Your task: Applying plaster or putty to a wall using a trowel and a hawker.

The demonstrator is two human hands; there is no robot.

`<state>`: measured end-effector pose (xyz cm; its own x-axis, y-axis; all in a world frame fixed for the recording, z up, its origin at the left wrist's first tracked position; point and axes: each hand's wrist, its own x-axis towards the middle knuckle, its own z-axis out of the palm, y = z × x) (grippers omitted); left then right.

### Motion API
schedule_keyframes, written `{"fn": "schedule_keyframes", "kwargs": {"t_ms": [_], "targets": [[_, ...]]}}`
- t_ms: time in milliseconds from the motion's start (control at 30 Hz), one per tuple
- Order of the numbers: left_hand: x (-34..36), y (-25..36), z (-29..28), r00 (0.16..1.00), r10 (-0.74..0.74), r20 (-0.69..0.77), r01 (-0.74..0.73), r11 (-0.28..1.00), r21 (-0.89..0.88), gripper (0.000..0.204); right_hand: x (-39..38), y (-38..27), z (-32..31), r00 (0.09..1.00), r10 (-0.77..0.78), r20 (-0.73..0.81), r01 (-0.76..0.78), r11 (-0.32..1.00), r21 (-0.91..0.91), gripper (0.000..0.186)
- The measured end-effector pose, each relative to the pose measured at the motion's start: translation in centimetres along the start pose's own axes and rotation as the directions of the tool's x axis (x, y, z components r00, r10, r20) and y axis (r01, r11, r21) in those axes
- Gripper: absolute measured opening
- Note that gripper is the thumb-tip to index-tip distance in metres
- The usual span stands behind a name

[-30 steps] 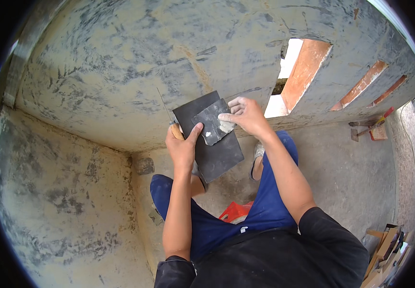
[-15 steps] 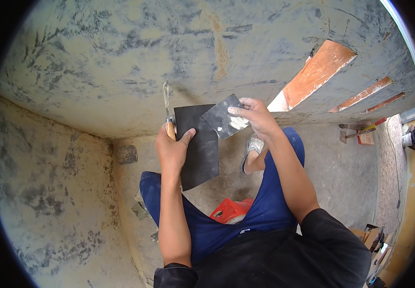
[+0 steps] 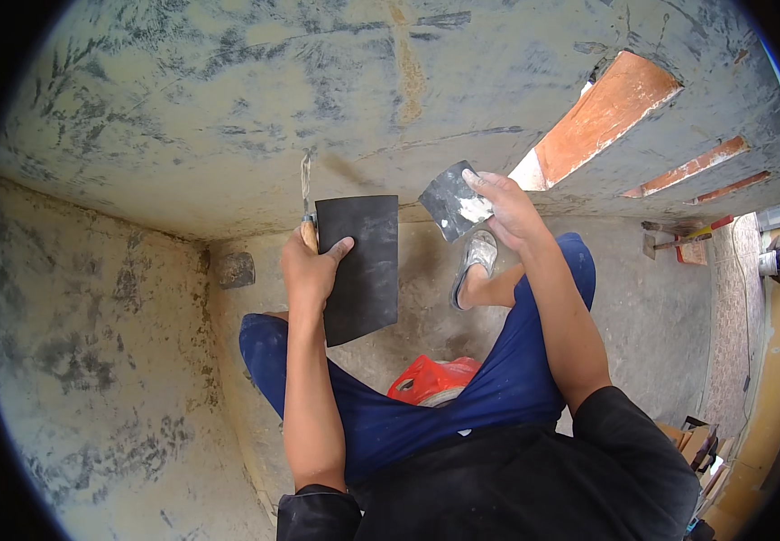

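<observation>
I have the lg. rect. black sheet [image 3: 363, 284] in the L hand [image 3: 307, 278], approx. upright in view, face lightly scuffed. The wood-hdl. tool [image 3: 310, 236], same hand, sits along the sheet's L edge, narrow residue-coated blade [image 3: 306, 185] pointing up. I see the sm. dark sheet [image 3: 449, 192] tilted in the R hand [image 3: 510, 209], white smears [image 3: 476, 209] on its lower half, apart from the lg. one.
</observation>
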<state>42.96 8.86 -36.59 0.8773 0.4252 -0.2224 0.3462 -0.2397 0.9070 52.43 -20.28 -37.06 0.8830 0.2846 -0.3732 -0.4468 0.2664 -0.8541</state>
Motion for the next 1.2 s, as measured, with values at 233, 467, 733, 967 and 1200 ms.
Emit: {"fn": "schedule_keyframes", "kwargs": {"t_ms": [233, 467, 733, 967, 1200], "targets": [[0.8, -0.4, -0.3, 0.997, 0.047, -0.059, -0.042, 0.996, 0.082, 0.037, -0.2, 0.4, 0.8, 0.991, 0.077, 0.108, -0.076, 0.997, -0.010, 0.029], [0.8, 0.1, -0.7, 0.998, 0.057, -0.034, -0.040, 0.925, 0.377, 0.043, 1.2, 3.1, -1.2, 0.994, 0.108, 0.002, -0.103, 0.953, -0.287, 0.030], [0.6, -0.1, 0.8, 0.998, 0.043, 0.056, -0.066, 0.854, 0.515, 0.047, 0.4, 5.3, -3.2, 0.956, -0.292, -0.027, 0.078, 0.343, -0.936, 0.041], [-0.3, 0.7, 2.9, 0.933, -0.153, 0.324, 0.093, 0.977, 0.194, 0.038, 0.4, 7.3, -3.4, 0.993, -0.111, -0.048, -0.004, 0.368, -0.930, 0.027], [-0.7, -1.4, 3.3, 0.931, -0.112, 0.348, 0.056, 0.984, 0.167, 0.032, 4.3, 8.2, -9.6, 0.699, -0.501, -0.510, -0.151, 0.593, -0.791, 0.039]]}}
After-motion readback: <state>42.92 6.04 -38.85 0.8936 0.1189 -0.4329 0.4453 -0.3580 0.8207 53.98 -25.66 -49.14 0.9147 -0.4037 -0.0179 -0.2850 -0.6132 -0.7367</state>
